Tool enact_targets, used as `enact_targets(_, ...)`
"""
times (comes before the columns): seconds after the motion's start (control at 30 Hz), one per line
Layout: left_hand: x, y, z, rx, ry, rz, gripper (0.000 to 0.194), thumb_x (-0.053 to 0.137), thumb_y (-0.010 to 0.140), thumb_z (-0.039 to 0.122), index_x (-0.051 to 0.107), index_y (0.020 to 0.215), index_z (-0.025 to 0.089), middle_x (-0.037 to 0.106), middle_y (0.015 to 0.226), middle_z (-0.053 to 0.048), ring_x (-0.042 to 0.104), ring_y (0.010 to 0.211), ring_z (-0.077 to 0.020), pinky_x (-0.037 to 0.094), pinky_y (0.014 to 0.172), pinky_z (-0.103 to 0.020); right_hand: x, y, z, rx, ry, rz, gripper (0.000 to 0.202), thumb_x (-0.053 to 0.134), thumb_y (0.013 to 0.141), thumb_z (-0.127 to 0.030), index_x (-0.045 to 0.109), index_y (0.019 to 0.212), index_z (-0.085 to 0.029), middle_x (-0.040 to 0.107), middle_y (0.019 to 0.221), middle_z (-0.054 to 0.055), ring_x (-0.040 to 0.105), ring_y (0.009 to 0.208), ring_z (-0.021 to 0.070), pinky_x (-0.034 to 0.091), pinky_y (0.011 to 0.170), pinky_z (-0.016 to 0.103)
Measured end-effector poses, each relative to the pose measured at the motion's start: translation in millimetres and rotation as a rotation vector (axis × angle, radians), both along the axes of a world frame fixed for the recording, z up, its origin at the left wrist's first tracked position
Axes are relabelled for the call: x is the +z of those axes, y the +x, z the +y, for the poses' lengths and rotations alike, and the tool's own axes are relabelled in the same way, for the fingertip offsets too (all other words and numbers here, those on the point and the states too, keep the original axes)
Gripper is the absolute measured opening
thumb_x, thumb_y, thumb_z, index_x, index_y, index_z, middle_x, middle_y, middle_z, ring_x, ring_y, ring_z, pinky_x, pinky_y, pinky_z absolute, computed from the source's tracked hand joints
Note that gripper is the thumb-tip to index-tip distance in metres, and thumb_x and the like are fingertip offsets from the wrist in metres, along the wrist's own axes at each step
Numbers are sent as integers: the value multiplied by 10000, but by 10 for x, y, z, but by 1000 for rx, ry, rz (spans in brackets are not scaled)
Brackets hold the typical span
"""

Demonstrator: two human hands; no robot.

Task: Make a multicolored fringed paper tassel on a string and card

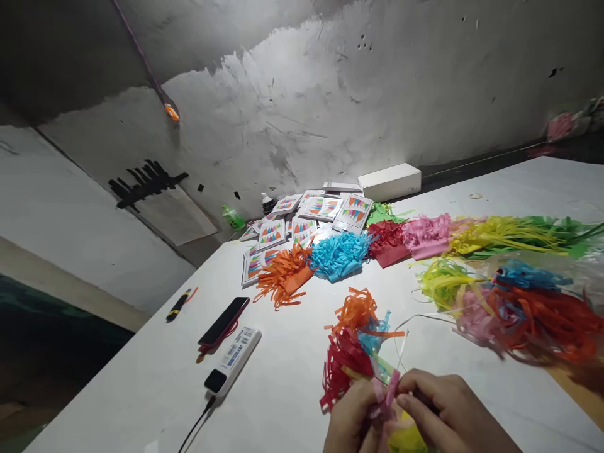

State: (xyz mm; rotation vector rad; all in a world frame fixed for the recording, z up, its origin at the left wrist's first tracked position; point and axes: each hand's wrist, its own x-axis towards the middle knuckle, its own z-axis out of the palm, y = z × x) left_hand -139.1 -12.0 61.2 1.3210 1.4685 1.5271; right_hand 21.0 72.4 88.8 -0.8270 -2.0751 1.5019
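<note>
Pinching a pink paper strip (392, 387) toward the tabletop's (287, 371) near edge, left hand (350, 415) and right hand (450, 406) apparently prevented its unfurling.

The left hand (352, 412) and the right hand (448, 406) are both bare. They have slim fingers (422, 382) and round, bumpy knuckles (457, 380). The skin looks smooth. The nails are too small and blurry to see well.
</note>
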Motion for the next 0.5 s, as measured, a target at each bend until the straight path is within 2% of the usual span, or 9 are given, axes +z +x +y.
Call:
enact_targets(0.07,-22,-42,-16,-9,22,174,293,573,886,532,778,941,329,714,752,-49,620,685,-235,456,644,-319,-33,15,27,9,-142,11,327,503,896,-543,662,1024,-288,624,595,-49,594,567,190,424,550,285)
enact_targets(0.13,-36,-81,-35,-28,44,235,246,577,903,484,766,976,346,744,813,-53,644,731,-244,464,669,-318,-80,36,34,20,-215,29,421,509,875,-607,648,1101,-280,580,570,-59,557,545,186,395,530,285)
enact_targets(0.27,-49,-105,-53,-78,21,179,302,539,913,537,752,1004,343,751,840,-48,662,745,-247,470,688,-324,-145,61,9,-57,-143,28,460,499,862,-644,675,1075,-276,575,592,-43,528,550,182,375,541,295)
enact_targets(0.33,-61,-85,-48,-77,17,183,343,520,911,567,757,973,327,745,810,-52,650,711,-243,463,661,-325,-165,53,-6,-82,-168,47,458,526,845,-647,681,1069,-279,572,597,-40,519,555,178,367,544,293)
enact_targets(0.47,-113,-24,-30,-4,80,300,291,534,927,494,762,924,312,746,765,-60,647,675,-233,478,631,-316,-203,-3,-26,11,-494,186,501,613,762,-695,676,1055,-293,536,567,-62,461,513,147,340,514,271)
enact_targets(0.5,-135,-14,-26,15,106,335,268,544,931,475,761,937,318,750,772,-60,663,693,-237,492,641,-315,-207,-16,-31,15,-525,201,510,613,755,-705,674,1050,-293,532,559,-66,446,501,141,335,507,267)
